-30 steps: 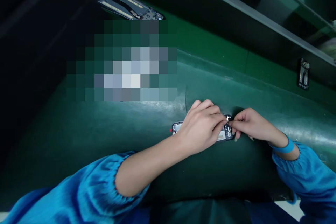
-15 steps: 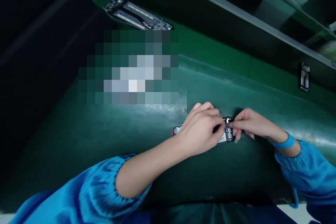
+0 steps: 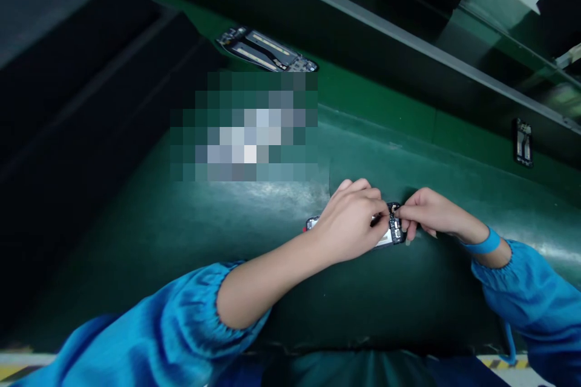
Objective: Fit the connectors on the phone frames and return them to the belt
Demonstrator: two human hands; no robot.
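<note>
An opened phone (image 3: pixel 396 233) lies on the green work mat in front of me, its small circuit parts showing at the right end. My left hand (image 3: pixel 351 217) is laid across its middle with thumb and forefinger pinched close to those parts; whatever is between them is too small to make out. From the right, my right hand (image 3: pixel 424 214) reaches to the phone's right end, thumb and finger pressed together at the circuit parts. What that pinch holds, if anything, cannot be seen. The left hand covers most of the phone.
Another opened phone (image 3: pixel 270 51) lies at the back left, and one more phone (image 3: pixel 523 143) at the far right. A pixelated patch hides part of the green mat (image 3: pixel 290 308). Dark boxes (image 3: pixel 91 91) stand on the left; a metal-edged ledge (image 3: pixel 363 9) runs along the back.
The view has shifted slightly, so the background phones and left boxes sit differently in the picture. Both hands keep nearly the same pose at the phone.
</note>
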